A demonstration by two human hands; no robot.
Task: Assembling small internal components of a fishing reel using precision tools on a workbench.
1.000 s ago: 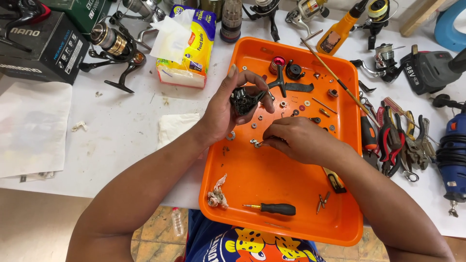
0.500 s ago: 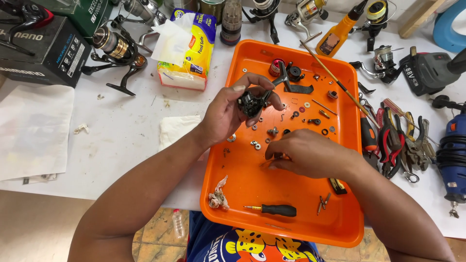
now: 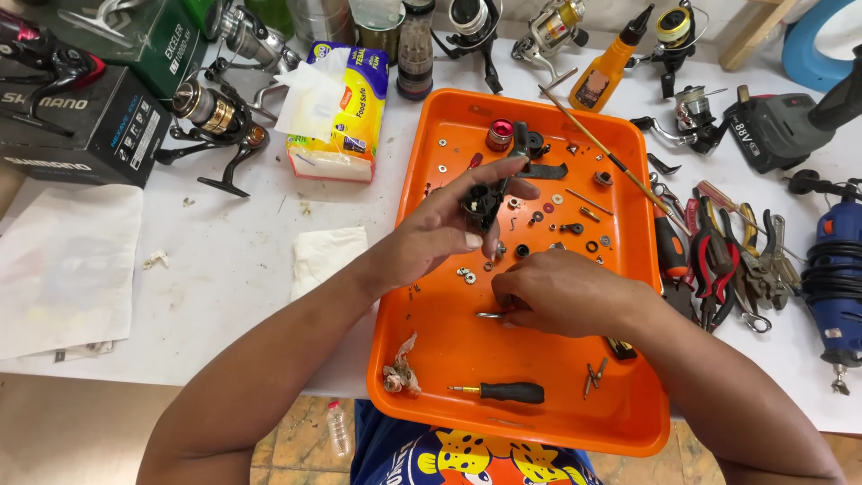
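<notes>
Right hand dropped lower; black, knobbly reel body unchanged.

Glossy orange plastic tray holds small shiny metal washers and a matt black-handled screwdriver.

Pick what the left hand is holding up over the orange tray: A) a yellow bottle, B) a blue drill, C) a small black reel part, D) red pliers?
C: the left hand grips a small black reel part above the orange tray.
</notes>
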